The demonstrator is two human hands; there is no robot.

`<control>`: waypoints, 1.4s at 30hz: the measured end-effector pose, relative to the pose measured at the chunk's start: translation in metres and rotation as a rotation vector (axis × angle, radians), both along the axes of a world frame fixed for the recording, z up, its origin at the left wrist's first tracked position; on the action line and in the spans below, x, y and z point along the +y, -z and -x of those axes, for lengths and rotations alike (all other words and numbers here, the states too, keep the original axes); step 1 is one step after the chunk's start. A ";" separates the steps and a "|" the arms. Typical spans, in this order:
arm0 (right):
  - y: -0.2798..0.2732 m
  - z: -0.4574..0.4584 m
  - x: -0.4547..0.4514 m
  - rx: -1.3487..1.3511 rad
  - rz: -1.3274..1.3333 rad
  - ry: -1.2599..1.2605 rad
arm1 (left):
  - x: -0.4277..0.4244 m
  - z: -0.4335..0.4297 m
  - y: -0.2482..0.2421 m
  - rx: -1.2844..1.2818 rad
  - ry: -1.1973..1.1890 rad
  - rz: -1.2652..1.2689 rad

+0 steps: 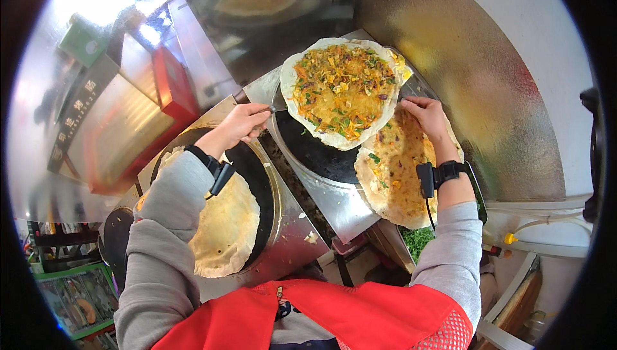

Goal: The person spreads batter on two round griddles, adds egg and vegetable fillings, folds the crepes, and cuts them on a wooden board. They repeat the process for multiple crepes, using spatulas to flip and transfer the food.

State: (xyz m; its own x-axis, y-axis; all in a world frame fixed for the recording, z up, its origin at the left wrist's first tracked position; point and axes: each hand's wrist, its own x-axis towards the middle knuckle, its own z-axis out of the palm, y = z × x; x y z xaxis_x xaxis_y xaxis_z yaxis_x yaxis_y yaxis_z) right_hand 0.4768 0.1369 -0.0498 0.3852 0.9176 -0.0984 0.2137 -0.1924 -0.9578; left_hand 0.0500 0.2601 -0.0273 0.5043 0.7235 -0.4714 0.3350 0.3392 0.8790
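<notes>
A round flatbread covered with chopped vegetables and egg (344, 89) lies over the far side of a black round griddle (332, 159). To its left, my left hand (243, 123) pinches a small dark implement (271, 109) above the gap between two griddles. My right hand (426, 116) is at the right edge of the topped flatbread, thumb and fingertips together; what they grip is unclear. Beneath that hand and wrist, a second topped flatbread (395, 171) overhangs the griddle's near right side. A plain pale flatbread (226, 224) rests on the left griddle (265, 195), partly behind my left forearm.
Metal panels (458, 75) stand close behind and to the right. A red-edged glass case (135, 123) is at the left. Chopped greens (417, 241) sit in a container below my right forearm. Food scraps (311, 237) lie on the left stove's metal top.
</notes>
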 end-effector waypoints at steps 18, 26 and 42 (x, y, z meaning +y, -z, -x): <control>-0.088 0.079 -0.054 -0.151 -0.009 0.040 | -0.110 0.054 -0.067 -0.116 -0.101 -0.113; -0.085 0.076 -0.054 -0.050 -0.116 0.117 | -0.135 0.043 -0.072 -0.129 -0.226 -0.086; -0.004 0.463 -0.046 -0.024 0.090 -0.436 | -0.287 0.398 -0.045 0.016 -0.716 -0.030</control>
